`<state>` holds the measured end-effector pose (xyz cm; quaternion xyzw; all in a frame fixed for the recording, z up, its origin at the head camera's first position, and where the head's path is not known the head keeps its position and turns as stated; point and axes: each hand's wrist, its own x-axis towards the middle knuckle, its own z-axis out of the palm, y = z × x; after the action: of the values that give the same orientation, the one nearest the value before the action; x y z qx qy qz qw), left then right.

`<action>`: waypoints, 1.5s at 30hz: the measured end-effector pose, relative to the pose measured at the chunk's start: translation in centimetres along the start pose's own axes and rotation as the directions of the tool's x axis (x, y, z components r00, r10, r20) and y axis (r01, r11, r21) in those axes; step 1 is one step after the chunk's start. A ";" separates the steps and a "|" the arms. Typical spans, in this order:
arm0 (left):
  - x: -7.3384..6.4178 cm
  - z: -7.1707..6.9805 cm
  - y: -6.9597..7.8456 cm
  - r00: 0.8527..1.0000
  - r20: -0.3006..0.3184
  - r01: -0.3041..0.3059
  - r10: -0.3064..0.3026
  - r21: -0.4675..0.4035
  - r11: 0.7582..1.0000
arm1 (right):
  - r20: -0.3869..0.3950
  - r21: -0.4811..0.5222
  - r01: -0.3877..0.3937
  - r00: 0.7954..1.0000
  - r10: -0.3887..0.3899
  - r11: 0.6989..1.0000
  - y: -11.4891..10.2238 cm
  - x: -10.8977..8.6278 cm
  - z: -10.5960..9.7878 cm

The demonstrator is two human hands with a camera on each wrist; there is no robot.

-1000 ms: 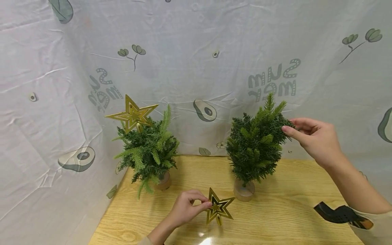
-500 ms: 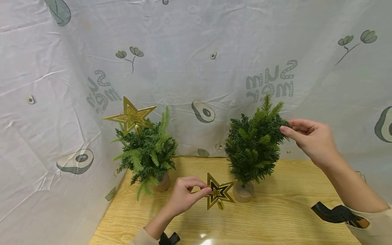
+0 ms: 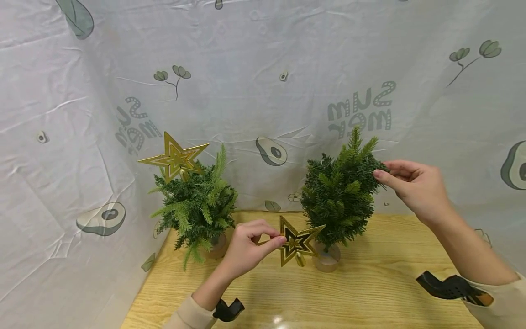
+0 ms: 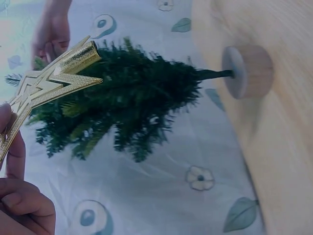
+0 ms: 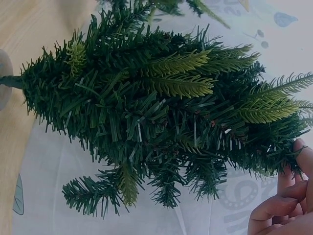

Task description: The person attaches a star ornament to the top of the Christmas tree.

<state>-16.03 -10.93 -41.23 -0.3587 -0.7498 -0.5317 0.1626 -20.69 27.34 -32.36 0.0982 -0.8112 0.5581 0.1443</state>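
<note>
My left hand point(image 3: 250, 246) pinches a gold star tree topper point(image 3: 297, 241) by one point, between thumb and fingers. The topper's hollow socket points downward in the head view; in the left wrist view the star point(image 4: 54, 73) overlaps the tree behind it. On the right stands a small artificial Christmas tree point(image 3: 341, 196) on a round wooden base point(image 3: 327, 259). My right hand point(image 3: 417, 187) pinches a branch at this tree's upper right side; the right wrist view shows the fingertips point(image 5: 299, 147) in the needles.
A second small Christmas tree point(image 3: 199, 201) stands at the left, topped by another gold star point(image 3: 176, 156) that tilts left. Both trees stand on a wooden table point(image 3: 370, 288). A pale patterned sheet point(image 3: 230, 105) hangs behind and along the left side.
My left hand has lifted the star topper up and away from the front of the table, closer to the right tree. My right hand keeps its hold on the branch.
</note>
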 end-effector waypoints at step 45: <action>11.1 -1.9 5.4 0.998 -0.065 0.000 -0.007 -0.109 0.994 | -0.004 -0.007 -0.011 1.000 0.011 1.000 0.2 -0.1 0.1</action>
<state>-20.13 -7.70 -29.88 -0.3482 -0.7145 -0.5835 0.1664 -20.67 27.37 -32.61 0.0922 -0.8133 0.5563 0.1431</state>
